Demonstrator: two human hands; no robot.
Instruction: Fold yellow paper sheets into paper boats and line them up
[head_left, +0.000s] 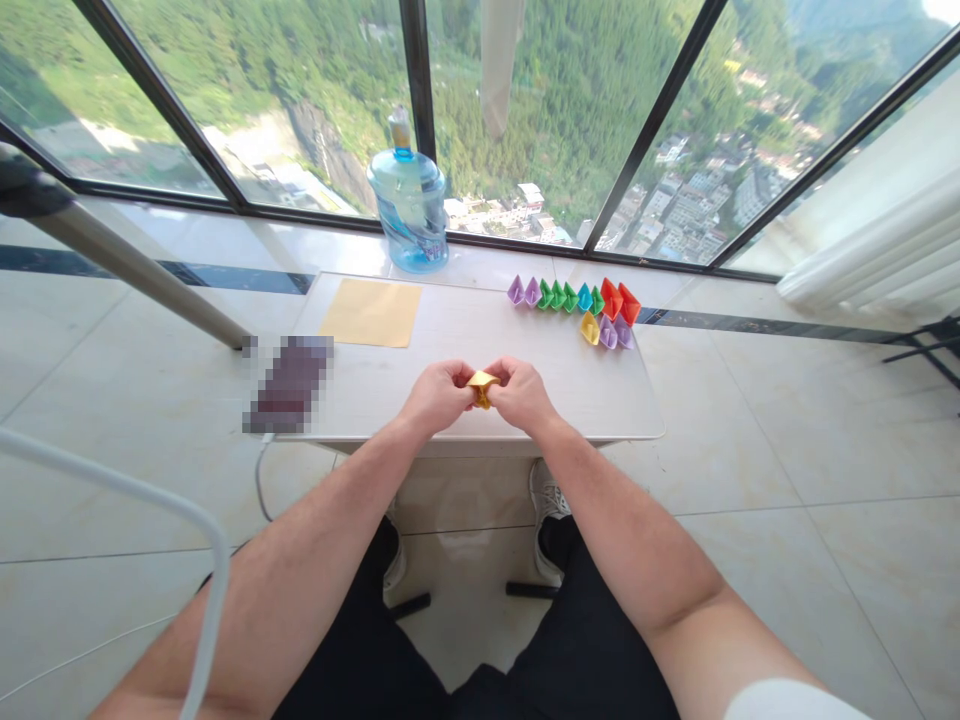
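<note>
Between my two hands is a small piece of folded yellow paper (483,380), held just above the front part of the white table (375,400). My left hand (441,393) pinches its left side, and my right hand (520,392) pinches the right side. Both sets of fingertips hide parts of the folds. At the table's back right stand several folded paper boats (557,295) in purple, green, blue and red. A second row in front of them has a yellow boat (590,328) and purple ones (615,332).
A flat yellow paper sheet (373,312) lies at the table's back left. A blurred-out dark object (289,385) with a cable is at the left edge. Behind the table a blue water jug (410,205) stands by the window. A grey pole (150,260) slants in from the left.
</note>
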